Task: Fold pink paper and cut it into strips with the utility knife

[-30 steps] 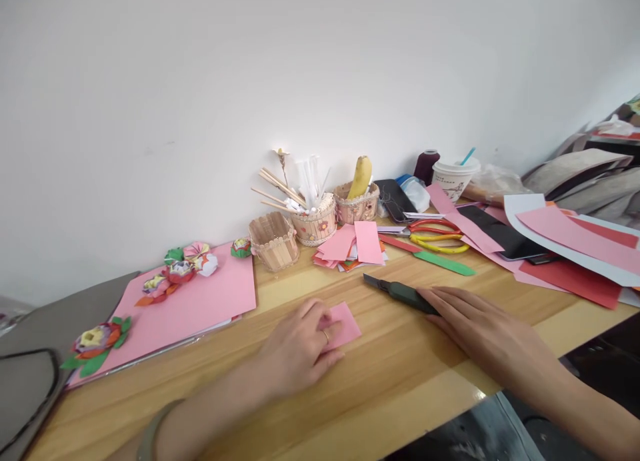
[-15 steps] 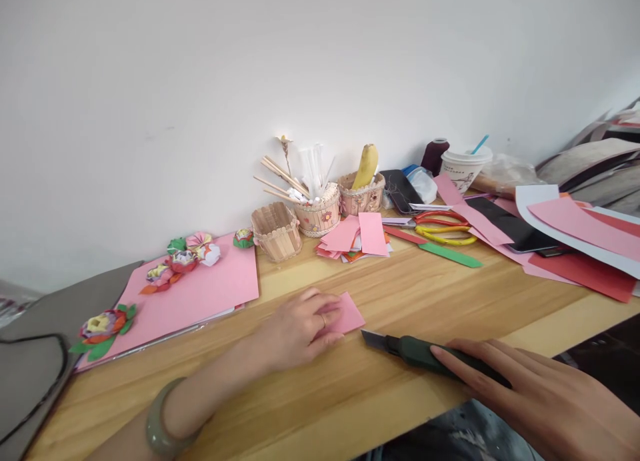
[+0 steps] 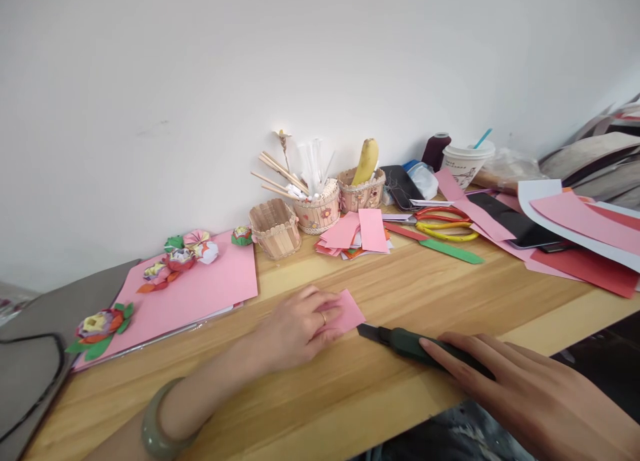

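Two hands low on the wooden desk (image 3: 450, 294). Left hand (image 3: 300, 328) lies flat, fingers spread, pinning a small pink paper square (image 3: 350, 312) near centre. Right hand (image 3: 505, 381), at 4 o'clock from it, fingers loosely extended over a green utility knife (image 3: 405, 341), not clenched. Blade tip nearly touches the paper's 5 o'clock edge: likely risk, the loose hold lets the blade skid toward left fingertips.

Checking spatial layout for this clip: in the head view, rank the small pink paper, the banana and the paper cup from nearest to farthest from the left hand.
From the left hand:
1. Small pink paper, under its fingertips.
2. Banana, in a basket near the wall.
3. Paper cup, far right by the wall.
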Demonstrator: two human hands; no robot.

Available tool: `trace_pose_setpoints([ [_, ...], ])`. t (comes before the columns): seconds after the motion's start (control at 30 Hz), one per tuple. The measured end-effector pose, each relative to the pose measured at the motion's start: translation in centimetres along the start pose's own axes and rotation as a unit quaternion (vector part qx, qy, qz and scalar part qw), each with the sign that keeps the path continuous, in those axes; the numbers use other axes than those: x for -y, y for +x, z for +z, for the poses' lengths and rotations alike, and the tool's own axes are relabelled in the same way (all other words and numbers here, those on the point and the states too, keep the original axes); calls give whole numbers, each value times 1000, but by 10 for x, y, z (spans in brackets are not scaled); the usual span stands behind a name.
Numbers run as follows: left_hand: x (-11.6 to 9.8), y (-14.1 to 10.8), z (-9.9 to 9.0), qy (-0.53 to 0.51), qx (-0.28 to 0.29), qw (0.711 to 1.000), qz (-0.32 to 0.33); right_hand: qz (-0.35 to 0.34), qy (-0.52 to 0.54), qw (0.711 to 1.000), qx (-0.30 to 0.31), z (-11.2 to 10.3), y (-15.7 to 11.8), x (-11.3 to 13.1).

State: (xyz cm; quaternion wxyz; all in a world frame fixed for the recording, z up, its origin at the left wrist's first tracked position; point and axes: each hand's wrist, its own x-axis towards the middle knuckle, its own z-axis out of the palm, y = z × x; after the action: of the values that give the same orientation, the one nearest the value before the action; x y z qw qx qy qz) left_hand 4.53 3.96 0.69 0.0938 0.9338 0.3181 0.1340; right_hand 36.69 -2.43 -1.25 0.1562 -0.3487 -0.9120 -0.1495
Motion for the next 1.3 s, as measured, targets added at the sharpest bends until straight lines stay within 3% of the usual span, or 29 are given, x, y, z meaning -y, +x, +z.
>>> trace_pose_setpoints([
  [0.17, 8, 0, 9, 20, 27, 999, 4, 21, 0, 1000, 7, 3, 3, 9],
  [0.33, 9, 3, 7, 18, 147, 989, -32, 30, 12, 999, 0, 0, 11, 15],
  [0.43, 8, 4, 3, 6, 172, 984, -46, 19, 13, 1000, -8, -5, 15, 15],
  [0.73, 6, 4, 0, 5, 171, 984, -55, 33, 4, 999, 12, -5, 9, 15],
  [0.97, 5, 4, 0, 0, 172, 983, -58, 6, 1, 1000, -21, -13, 33, 10],
  [1.13, 4, 4, 1, 4, 176, 982, -67, 7, -5, 1000, -9, -2, 43, 5],
  [1.3, 8, 0, 5, -14, 141, 988, -55, 19, -4, 1000, 8, 6, 53, -2],
])
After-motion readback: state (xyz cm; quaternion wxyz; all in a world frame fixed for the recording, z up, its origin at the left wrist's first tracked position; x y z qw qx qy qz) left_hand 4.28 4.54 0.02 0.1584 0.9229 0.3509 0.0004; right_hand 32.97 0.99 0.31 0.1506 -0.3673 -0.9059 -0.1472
